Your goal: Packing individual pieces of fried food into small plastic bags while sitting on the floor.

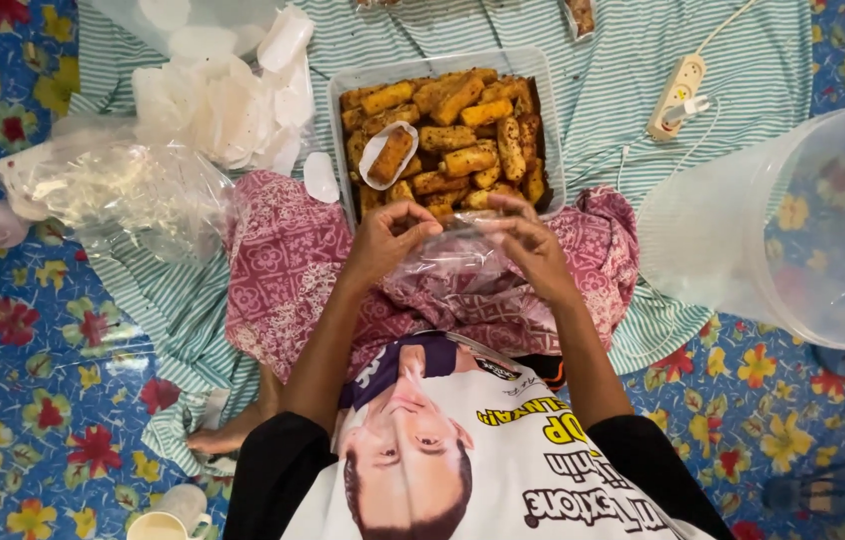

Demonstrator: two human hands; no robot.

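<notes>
Plastic bag [453, 262] pinched between my left hand [390, 240] and right hand [528, 245], fingertips closed on its mouth | nothing visibly inside yet | tray [443, 66] of fried sticks [463, 135] just beyond knuckles, looks full | packing barely begun, I judge

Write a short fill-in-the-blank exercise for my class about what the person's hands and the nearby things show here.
1. Both hands, left hand and right hand, pinch a thin clear ____ bag.
2. The rectangular clear plastic tray holds golden-brown fried ____.
3. One piece lies on a small white ____ liner.
4. The white power strip rests on the green-and-white ____ cloth.

Missing words: plastic; sticks; paper; striped
</notes>
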